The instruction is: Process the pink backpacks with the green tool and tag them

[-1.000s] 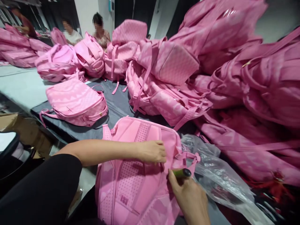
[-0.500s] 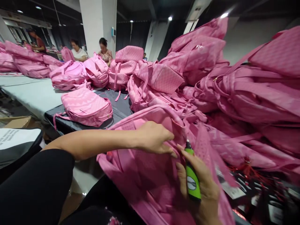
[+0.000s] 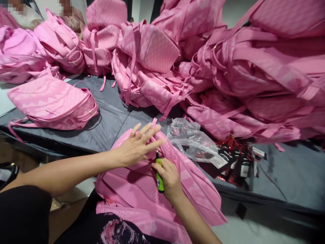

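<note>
A pink backpack (image 3: 142,189) lies across my lap against the table edge, its dotted panel and straps facing up. Over its upper end my left hand (image 3: 138,145) is open, fingers spread. Just right of it, my right hand (image 3: 169,178) is closed around a green pen-shaped tool (image 3: 159,174) with a black tip pointing up and away. The tip ends close below my left fingers; whether it touches the fabric I cannot tell.
Pink backpacks (image 3: 157,47) are heaped along the back and right of the dark-covered table (image 3: 106,125). One backpack (image 3: 53,101) lies at left. Clear plastic bags (image 3: 190,135) and black tags with red strings (image 3: 236,162) lie at right. Two people sit behind the heap.
The view has tilted down and shifted right. The backpack has been turned from its open inside to the strap side. My left hand has let go of the fabric and spread its fingers.
</note>
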Demonstrator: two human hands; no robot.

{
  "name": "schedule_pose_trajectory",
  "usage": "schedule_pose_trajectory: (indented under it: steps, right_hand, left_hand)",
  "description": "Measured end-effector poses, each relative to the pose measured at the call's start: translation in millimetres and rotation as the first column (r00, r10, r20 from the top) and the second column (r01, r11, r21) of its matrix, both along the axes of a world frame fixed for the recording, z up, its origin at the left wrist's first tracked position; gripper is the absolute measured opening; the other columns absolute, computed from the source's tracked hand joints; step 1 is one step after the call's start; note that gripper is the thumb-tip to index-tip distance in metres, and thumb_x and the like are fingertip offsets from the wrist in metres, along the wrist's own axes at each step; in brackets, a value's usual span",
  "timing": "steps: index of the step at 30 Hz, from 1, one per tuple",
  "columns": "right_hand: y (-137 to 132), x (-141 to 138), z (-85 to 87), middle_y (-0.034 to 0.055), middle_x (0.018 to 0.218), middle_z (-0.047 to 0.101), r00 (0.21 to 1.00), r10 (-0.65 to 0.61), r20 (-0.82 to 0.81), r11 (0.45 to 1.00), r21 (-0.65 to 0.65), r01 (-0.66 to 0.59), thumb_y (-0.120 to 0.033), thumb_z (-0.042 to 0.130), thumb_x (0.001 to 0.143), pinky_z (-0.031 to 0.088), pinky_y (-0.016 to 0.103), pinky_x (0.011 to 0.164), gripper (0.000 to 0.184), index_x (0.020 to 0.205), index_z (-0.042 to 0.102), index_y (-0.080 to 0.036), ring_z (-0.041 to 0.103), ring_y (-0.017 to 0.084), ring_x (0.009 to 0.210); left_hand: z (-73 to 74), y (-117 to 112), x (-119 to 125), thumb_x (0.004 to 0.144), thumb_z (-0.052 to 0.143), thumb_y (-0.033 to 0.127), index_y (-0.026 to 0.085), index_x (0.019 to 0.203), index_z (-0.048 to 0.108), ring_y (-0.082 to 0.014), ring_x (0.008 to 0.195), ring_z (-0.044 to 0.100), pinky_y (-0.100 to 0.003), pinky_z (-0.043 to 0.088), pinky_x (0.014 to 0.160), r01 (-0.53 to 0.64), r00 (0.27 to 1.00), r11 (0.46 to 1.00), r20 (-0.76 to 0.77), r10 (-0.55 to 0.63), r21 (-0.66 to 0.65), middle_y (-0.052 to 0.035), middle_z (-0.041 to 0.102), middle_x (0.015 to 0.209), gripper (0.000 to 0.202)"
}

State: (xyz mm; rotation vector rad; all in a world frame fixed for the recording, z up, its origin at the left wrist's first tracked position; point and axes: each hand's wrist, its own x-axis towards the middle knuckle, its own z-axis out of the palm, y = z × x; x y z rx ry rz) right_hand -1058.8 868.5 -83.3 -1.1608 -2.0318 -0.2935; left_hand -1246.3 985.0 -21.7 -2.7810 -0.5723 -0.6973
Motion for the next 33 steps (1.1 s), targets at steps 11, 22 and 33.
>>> schedule_pose_trajectory:
  steps: [11,22,33]
  right_hand:
    - [0,16,-5.3,0.0107,0.101,0.066,0.981,0.063,-0.186,0.961,-0.256,-0.11,-0.026,0.063,0.088,0.054,0.041,0.084,0.03,0.117,0.058,-0.021,0.063,0.025,0.099]
    - [25,33,11.9,0.0078,0.102,0.071,0.981,0.007,-0.191,0.838,-0.534,-0.11,-0.029,0.058,0.09,0.055,0.034,0.08,0.027,0.115,0.062,-0.019,0.067,0.02,0.091]
    - [59,27,39.1,0.0005,0.075,0.067,0.999,0.007,0.051,0.638,-0.769,0.035,-0.024,0.055,0.082,0.048,0.029,0.062,0.012,0.088,0.065,-0.022,0.063,0.017,0.068]
  left_hand:
    - [-20.7,38,35,0.061,0.082,0.051,0.02,0.153,0.007,-0.0388,0.146,0.015,-0.058,0.018,0.112,-0.096,0.974,0.978,-0.221,0.054,-0.187,-0.0267,0.017,0.157,0.123]
    - [-31.7,34,42,0.077,0.071,0.043,0.016,0.152,0.017,-0.041,0.137,0.034,-0.051,0.031,0.107,-0.141,0.967,0.98,-0.23,0.106,-0.138,-0.0278,0.009,0.158,0.096]
    - [-36.7,41,49,0.076,0.071,0.035,0.017,0.152,0.018,-0.0399,0.137,0.033,-0.052,0.032,0.105,-0.249,0.948,0.946,-0.253,0.194,-0.206,-0.0223,0.009,0.16,0.094]
